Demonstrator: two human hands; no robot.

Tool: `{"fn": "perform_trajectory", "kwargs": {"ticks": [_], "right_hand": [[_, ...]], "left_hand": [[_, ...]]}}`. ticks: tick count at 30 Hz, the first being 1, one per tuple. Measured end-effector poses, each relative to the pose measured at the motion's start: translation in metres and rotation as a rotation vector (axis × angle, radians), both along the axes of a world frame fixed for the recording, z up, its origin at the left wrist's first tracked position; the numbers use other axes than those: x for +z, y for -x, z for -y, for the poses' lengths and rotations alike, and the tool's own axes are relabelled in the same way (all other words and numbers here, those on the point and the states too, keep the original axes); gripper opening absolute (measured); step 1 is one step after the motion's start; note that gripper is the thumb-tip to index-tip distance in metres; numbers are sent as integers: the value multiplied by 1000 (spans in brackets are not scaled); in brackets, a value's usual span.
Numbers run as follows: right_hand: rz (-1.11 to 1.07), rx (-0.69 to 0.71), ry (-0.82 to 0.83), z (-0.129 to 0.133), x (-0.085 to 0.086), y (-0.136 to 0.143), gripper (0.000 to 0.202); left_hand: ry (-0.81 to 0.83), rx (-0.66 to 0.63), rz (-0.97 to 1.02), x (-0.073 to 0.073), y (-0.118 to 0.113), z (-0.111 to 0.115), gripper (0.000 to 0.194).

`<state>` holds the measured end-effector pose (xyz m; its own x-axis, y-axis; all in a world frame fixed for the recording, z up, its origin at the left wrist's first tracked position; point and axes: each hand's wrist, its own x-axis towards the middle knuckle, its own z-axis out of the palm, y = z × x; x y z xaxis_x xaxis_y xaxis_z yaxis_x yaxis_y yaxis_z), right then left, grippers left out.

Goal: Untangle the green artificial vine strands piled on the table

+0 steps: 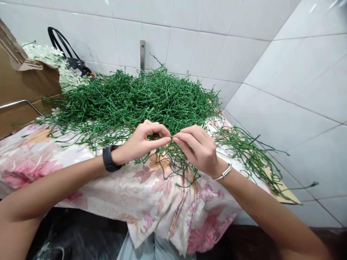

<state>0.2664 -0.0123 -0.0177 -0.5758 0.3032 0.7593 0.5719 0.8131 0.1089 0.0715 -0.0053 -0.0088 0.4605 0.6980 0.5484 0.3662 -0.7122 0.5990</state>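
Observation:
In front of me, my left hand [150, 139] is closed in a pinch, thumb against forefinger. My right hand [197, 146] pinches too, and its fingertips almost meet those of the left. Whatever lies between the fingertips is too small to make out. Behind and below both hands spreads a large heap of thin green artificial flower stems [141, 97], many with small branching tips. Several loose stems [187, 173] hang over the cloth just under my right hand. White artificial blossoms [69, 75] lie at the heap's left end.
A floral cloth [108, 195] covers the table and drapes over my lap. More green stems [252, 155] lie to the right, on a yellowish board [284, 195]. A cardboard box [29, 83] stands at the left, a black-handled bag [76, 65] behind it. White tiled walls [206, 47] close off the back and right.

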Motion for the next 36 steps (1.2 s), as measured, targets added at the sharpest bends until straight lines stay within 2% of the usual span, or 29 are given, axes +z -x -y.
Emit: {"fn": "perform_trajectory", "kwargs": {"ticks": [2,5,10,11,13,20,27,29,31,32,34,36], "right_hand": [[-84,27,174,1,2,4,8],[-197,79,506,3,7,8,13],[-451,210,1264,-1,12,10,20],[-501,249,1379,-3,13,10,19],[-577,293,1495,-5,13,11,17],[-590,263,1476,-5,16,12,16],[-643,325,1579,-8,13,11,15],[-588,314,1550,-8,11,11,17],[-503,226,1411,-7,10,11,20],[-461,153,1287,-7,8,11,21],[-392,-3,945,-6,5,11,20],[-348,-94,572,-6,3,9,18]], "left_hand": [[-27,13,-14,0,0,0,12],[-88,41,-53,-1,0,1,12],[-297,79,-137,-4,-1,4,11],[-341,83,-155,-4,-2,5,12],[-412,108,-183,-6,-2,5,14],[-489,263,-207,-13,-4,2,15],[-606,239,-213,-15,-6,4,13],[-612,238,-213,-15,-6,3,14],[-580,247,-210,-16,-6,3,16],[-554,257,-208,-16,-5,2,16],[-491,276,-212,-17,-5,1,17],[-406,275,-220,-16,-4,0,17]]}}
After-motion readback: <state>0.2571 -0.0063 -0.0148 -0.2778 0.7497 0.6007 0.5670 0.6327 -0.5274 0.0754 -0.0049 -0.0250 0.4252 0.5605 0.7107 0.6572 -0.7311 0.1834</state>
